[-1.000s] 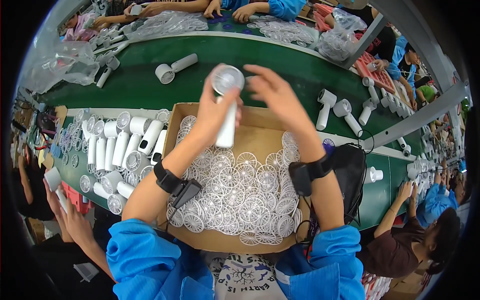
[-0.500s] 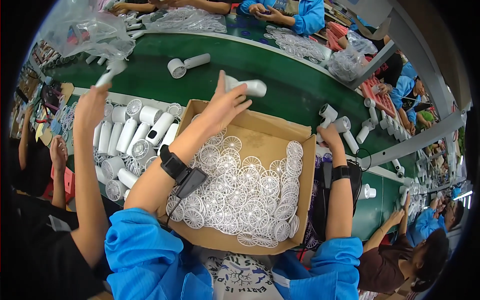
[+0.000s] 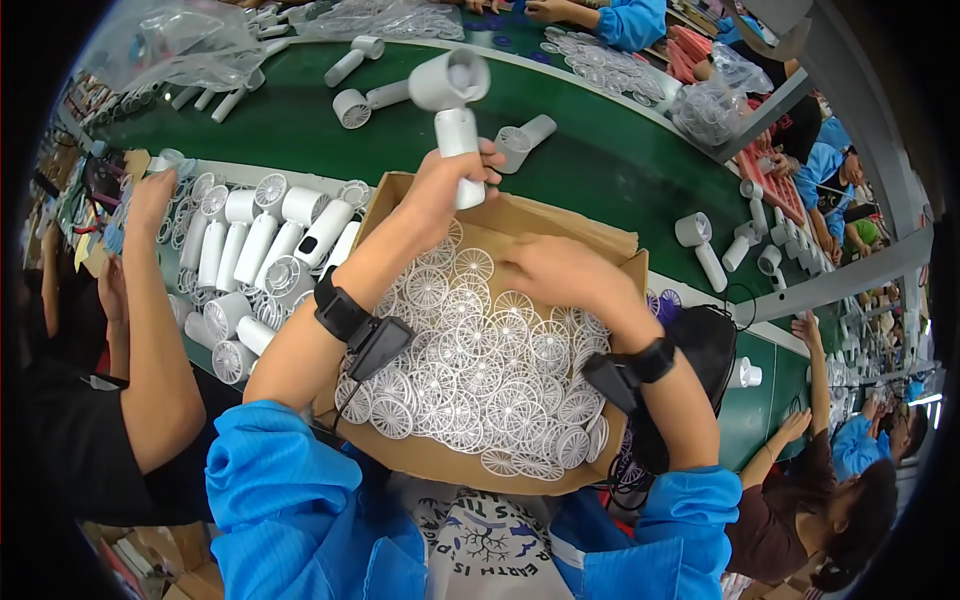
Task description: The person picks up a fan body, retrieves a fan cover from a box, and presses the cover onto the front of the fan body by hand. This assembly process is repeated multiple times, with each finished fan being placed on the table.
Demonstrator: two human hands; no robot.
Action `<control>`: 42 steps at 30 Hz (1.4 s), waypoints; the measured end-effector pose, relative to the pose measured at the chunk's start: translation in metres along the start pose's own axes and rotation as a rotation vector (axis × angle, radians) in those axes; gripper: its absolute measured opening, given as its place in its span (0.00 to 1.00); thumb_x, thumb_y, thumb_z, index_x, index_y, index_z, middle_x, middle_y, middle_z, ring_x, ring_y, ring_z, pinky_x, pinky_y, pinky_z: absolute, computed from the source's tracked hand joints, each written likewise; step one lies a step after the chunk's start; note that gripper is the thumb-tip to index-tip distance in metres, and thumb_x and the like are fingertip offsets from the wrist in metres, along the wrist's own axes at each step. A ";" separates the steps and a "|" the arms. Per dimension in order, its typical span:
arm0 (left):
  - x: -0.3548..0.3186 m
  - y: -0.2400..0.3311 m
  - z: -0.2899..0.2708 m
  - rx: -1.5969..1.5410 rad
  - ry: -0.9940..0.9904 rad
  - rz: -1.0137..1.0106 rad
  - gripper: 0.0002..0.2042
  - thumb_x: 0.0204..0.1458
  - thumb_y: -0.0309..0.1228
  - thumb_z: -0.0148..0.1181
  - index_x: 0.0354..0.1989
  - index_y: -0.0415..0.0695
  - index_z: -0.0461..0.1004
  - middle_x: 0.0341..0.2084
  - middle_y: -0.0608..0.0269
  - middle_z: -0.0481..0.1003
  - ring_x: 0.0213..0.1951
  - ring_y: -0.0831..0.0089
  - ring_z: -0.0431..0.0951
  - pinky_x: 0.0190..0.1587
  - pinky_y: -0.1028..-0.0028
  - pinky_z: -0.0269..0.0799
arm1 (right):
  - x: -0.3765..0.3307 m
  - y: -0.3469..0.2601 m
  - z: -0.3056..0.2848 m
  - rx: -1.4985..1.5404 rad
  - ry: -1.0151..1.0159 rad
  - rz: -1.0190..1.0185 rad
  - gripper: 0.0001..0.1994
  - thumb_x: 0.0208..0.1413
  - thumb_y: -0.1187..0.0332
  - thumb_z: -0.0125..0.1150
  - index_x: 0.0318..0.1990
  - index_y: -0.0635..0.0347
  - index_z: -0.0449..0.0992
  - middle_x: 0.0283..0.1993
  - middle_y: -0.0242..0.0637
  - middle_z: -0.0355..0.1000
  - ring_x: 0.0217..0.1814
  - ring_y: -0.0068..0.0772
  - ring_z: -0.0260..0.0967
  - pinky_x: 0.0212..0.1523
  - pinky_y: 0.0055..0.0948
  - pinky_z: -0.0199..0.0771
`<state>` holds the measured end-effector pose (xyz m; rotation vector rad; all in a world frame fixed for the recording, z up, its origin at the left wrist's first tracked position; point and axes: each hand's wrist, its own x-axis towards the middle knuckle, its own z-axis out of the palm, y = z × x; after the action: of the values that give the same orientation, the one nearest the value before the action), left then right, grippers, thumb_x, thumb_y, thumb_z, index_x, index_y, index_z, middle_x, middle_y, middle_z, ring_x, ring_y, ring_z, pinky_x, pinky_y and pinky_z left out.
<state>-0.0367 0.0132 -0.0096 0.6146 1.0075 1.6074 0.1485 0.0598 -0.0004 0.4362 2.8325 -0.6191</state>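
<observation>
A white handheld fan is upright in my left hand, its fingers wrapped round the handle. The fan's round head is above the far edge of a cardboard box, with the green belt behind it. My right hand is low inside the box, back of the hand up, over a pile of white round fan grilles. Its fingertips point left and are partly hidden and blurred, so whether they hold a grille is unclear. Another white fan lies on the belt just beyond the box.
Several white fans stand in rows left of the box. More lie on the green belt, including one to the right. A black bag with cables sits by the box. A co-worker's arm reaches in at left.
My left hand, open by a fan before, now grips a fan upright, and a fan lies on the belt. My right hand left the fans at the right and moved into the box.
</observation>
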 end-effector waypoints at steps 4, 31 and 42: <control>0.001 0.005 0.010 0.145 -0.203 0.079 0.24 0.47 0.33 0.61 0.51 0.37 0.61 0.35 0.58 0.71 0.34 0.72 0.77 0.33 0.72 0.75 | 0.031 -0.002 0.034 -0.063 0.332 -0.009 0.15 0.49 0.65 0.60 0.44 0.60 0.74 0.40 0.47 0.73 0.43 0.50 0.70 0.45 0.43 0.70; -0.017 0.010 0.031 0.291 -0.219 0.671 0.53 0.41 0.19 0.65 0.68 0.53 0.28 0.45 0.58 0.65 0.40 0.74 0.71 0.41 0.72 0.73 | 0.007 0.016 -0.016 1.680 0.777 -0.334 0.08 0.57 0.79 0.52 0.42 0.58 0.64 0.40 0.38 0.72 0.42 0.29 0.70 0.45 0.29 0.72; -0.013 -0.001 0.034 0.316 -0.054 0.592 0.46 0.45 0.18 0.60 0.67 0.52 0.34 0.42 0.58 0.67 0.35 0.75 0.73 0.32 0.76 0.75 | 0.004 -0.006 -0.027 -0.041 1.234 -0.139 0.21 0.45 0.77 0.66 0.50 0.61 0.73 0.49 0.41 0.69 0.43 0.33 0.71 0.43 0.28 0.74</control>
<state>-0.0054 0.0108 0.0084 1.2548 1.1107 1.9345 0.1389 0.0673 0.0245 0.8382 4.0454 -0.3478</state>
